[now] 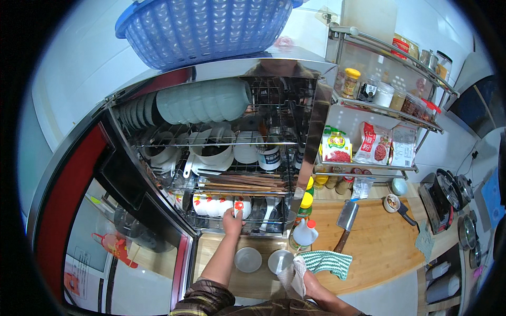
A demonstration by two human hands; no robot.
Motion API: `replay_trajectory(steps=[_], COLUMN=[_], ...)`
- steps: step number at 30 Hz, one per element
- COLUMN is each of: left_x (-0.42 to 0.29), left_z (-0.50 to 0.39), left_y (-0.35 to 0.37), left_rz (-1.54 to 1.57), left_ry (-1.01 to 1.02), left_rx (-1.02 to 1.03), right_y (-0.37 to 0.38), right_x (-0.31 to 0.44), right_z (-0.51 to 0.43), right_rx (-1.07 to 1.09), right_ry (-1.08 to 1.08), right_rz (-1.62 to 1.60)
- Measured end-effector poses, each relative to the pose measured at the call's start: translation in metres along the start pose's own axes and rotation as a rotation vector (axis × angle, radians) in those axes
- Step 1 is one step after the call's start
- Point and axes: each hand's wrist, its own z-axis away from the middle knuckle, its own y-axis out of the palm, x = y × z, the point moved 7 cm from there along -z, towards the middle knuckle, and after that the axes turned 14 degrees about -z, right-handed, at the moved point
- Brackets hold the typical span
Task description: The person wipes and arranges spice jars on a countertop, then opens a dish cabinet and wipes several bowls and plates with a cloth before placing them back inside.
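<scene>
My left hand (233, 223) reaches into the bottom level of a dish cabinet, its fingers on a white spoon with a red flower (238, 205) in front of a row of white floral bowls (213, 205). Below and to the right, my right hand (312, 283) holds a crumpled pale cloth (294, 276). That cloth hangs beside a glass bowl (281, 260) with something white inside. Another glass bowl (248, 259) stands to its left. A green-and-white striped cloth (327, 262) lies by my right hand on the cutting board, over the end of the cleaver's handle (341, 241).
The cabinet's door (146, 221) stands ajar at left. Chopsticks (241, 183) and stacked dishes fill the wire racks (221, 145). A blue basket (209, 31) sits on top. At right are a cleaver (348, 215), a cutting board (379, 245), a plastic jug (305, 234) and spice shelves (391, 114).
</scene>
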Motion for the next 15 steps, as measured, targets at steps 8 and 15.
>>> replay_trajectory(steps=[8,15], left_x=[-0.007,-0.061], left_z=[-0.006,0.055], left_y=[0.010,-0.002], left_rz=[0.318,0.528], left_ry=[-0.181,-0.061], left_rx=[0.356,0.525], right_y=[0.025,-0.006], right_x=[0.024,0.044], right_z=[0.017,-0.010], right_rx=[0.105,-0.061], right_ry=[-0.268,-0.291], right_rz=[0.560,0.299])
